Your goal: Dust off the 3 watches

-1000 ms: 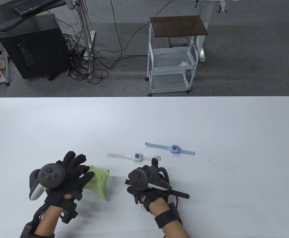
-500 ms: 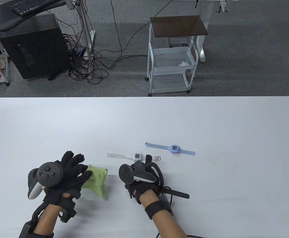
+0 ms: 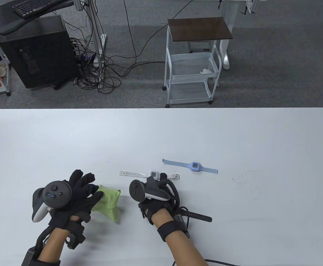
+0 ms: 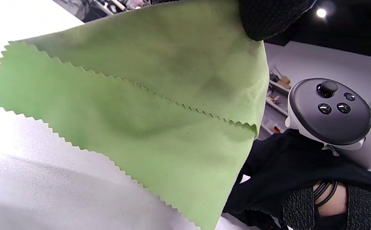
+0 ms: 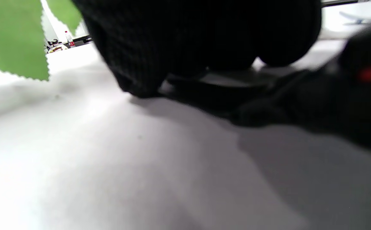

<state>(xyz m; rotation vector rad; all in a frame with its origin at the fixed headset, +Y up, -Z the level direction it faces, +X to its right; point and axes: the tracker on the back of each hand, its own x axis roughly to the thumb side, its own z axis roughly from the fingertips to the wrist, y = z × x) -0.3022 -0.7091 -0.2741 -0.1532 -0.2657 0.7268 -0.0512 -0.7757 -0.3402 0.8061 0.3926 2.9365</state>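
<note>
Table view: we note the left hand holding the green cloth, fingers mostly straight. The right hand reaches the white watch; the blue watch lies beyond, the black watch by that wrist, all on the worktop.

Left wrist view: a fingertip pins the cloth.

Right wrist view: blurred; we cannot tell its fingers' state.

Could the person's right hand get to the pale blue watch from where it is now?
Probably yes. The pale blue plastic watch lies flat and alone on the white table, just beyond and right of the right hand, which is at the white watch. Bare tabletop lies between them.
</note>
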